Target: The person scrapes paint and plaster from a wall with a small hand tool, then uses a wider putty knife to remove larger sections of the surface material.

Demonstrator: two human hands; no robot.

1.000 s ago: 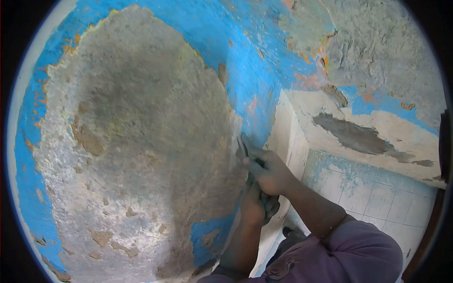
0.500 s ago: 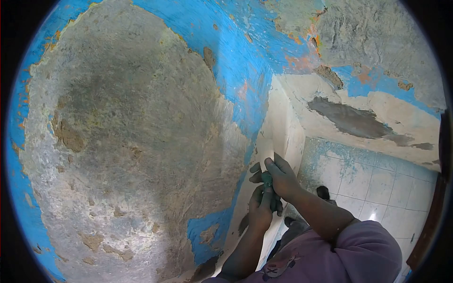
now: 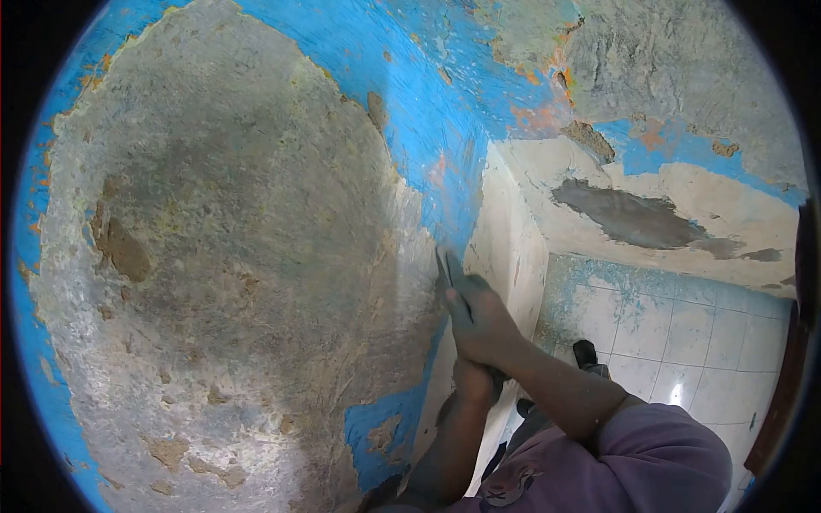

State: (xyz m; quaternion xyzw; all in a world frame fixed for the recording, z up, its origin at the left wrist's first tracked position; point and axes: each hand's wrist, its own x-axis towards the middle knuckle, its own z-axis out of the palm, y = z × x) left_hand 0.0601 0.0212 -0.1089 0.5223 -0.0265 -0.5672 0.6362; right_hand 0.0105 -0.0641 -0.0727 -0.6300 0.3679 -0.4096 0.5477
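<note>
My right hand (image 3: 481,321) presses along a scraper (image 3: 443,267) whose thin blade shows nearly edge-on. The blade tip meets the wall where bare grey plaster borders blue paint. Just below, my left hand (image 3: 475,381) is tucked behind the heel of the right hand, closed around the scraper's handle end as far as I can see. Its fingers and the handle are mostly hidden. Around the blade are the rough grey plaster patch (image 3: 256,222) and a blue paint strip (image 3: 457,197).
A cream ledge (image 3: 517,231) runs along the wall's foot and turns right, with a dark grey patch (image 3: 629,214) on its face. White floor tiles (image 3: 676,342) lie below. My shod foot (image 3: 585,353) stands there. A dark brown edge (image 3: 774,402) borders the right.
Both hands have moved up and left with the scraper. Its blade, broadside over the ledge before, has turned edge-on and reached the wall. My left hand is now more covered by the right.
</note>
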